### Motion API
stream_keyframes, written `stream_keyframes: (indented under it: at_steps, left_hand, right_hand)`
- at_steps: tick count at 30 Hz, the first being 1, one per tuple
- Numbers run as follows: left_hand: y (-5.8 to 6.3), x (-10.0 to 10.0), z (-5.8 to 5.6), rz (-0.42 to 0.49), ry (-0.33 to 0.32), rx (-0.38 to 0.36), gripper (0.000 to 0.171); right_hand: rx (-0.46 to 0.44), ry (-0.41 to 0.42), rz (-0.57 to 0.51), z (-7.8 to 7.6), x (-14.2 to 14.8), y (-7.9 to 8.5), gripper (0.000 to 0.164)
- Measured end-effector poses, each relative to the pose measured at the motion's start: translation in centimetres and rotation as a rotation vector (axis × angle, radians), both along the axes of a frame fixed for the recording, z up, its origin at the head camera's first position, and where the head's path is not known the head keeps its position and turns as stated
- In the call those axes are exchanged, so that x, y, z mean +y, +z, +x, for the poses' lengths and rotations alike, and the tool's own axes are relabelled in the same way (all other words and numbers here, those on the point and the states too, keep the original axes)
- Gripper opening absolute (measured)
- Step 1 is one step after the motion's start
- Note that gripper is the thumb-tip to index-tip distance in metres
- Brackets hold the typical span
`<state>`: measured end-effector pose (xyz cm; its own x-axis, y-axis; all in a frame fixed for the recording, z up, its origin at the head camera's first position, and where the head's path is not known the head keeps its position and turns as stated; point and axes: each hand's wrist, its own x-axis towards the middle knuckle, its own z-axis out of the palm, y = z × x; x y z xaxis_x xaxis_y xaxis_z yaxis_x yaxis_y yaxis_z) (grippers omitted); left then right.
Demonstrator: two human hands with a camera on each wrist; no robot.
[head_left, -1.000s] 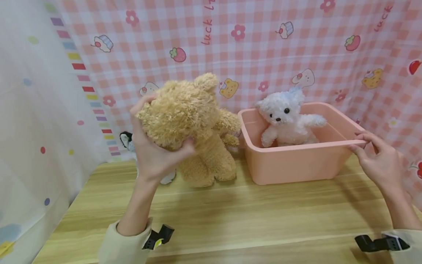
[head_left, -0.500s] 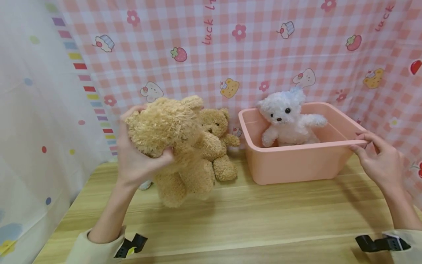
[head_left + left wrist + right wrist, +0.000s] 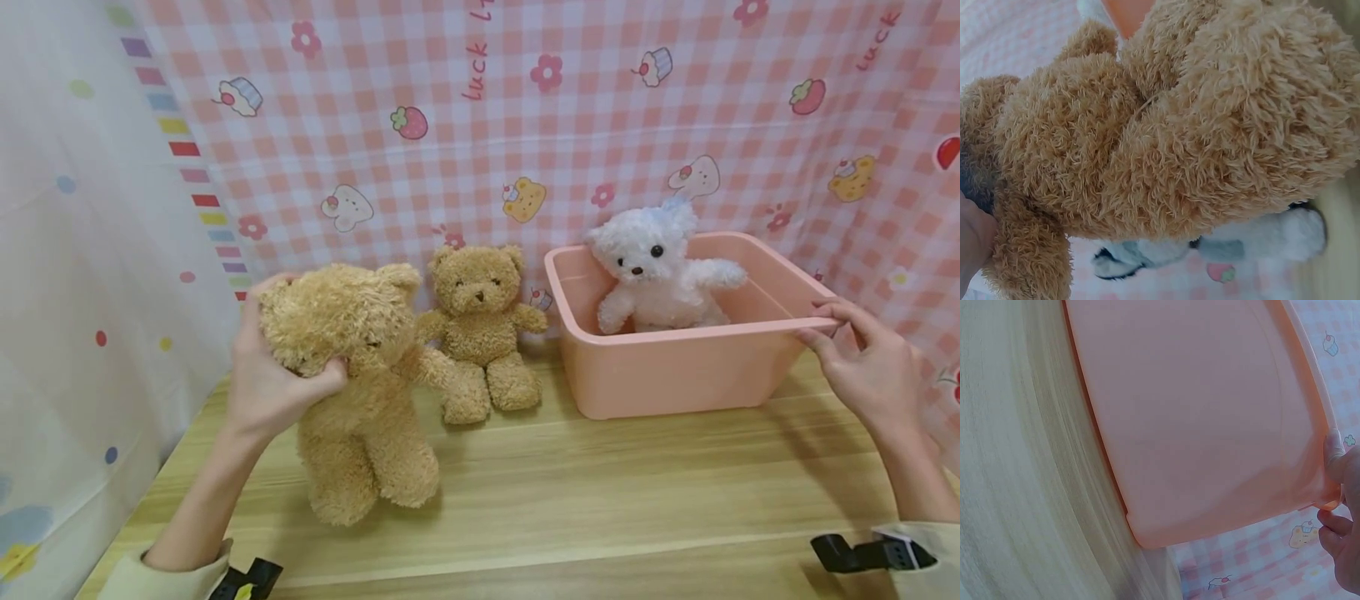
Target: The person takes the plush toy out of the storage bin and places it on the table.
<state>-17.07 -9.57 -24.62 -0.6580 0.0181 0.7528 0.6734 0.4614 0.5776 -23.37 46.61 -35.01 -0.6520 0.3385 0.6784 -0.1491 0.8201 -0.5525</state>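
Note:
My left hand (image 3: 258,392) grips a big tan teddy bear (image 3: 360,425) by the side of its head, thumb across the face. The bear hangs upright with its feet close over the wooden table. In the left wrist view its shaggy fur (image 3: 1179,144) fills most of the picture. At the near right corner of a pink plastic bin (image 3: 675,375), my right hand (image 3: 873,358) pinches the rim between thumb and fingers. Inside that bin sits a white teddy bear (image 3: 656,275) with a bluish patch on its head, facing out.
A smaller brown teddy bear (image 3: 480,333) sits at the back, left of the bin. Behind the held bear, a grey and white plush toy (image 3: 1260,240) shows in the left wrist view. Checked cloth (image 3: 480,142) hangs along the wooden table's (image 3: 570,492) back.
My left hand has carried the tan teddy bear left, down and nearer, uncovering the smaller brown bear and covering the grey and white plush. The right hand and bin stay in place.

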Motion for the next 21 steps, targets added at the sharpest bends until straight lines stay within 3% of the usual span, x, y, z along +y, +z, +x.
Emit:
stream_keyframes:
  at_steps: [5,11,16,21]
  left_hand:
    - [-1.0,-1.2,0.0,-0.028,0.043,-0.102,0.079]
    - [-2.8,-3.0,0.0,-0.082,0.058,-0.176,0.077]
    - [-4.6,-5.2,-0.9,-0.124,0.098,-0.261,0.083]
    - [-6.2,-7.0,-1.6,-0.199,0.044,-0.361,0.087]
  right_hand:
    - [0.004,0.003,-0.011,0.0,-0.1,0.0,0.033]
    - [0.007,0.025,-0.005,0.0,-0.2,0.1,0.031]
    - [0.028,0.027,0.014,0.0,-0.1,0.0,0.031]
    - [0.027,0.010,0.021,0.1,0.0,0.1,0.033]
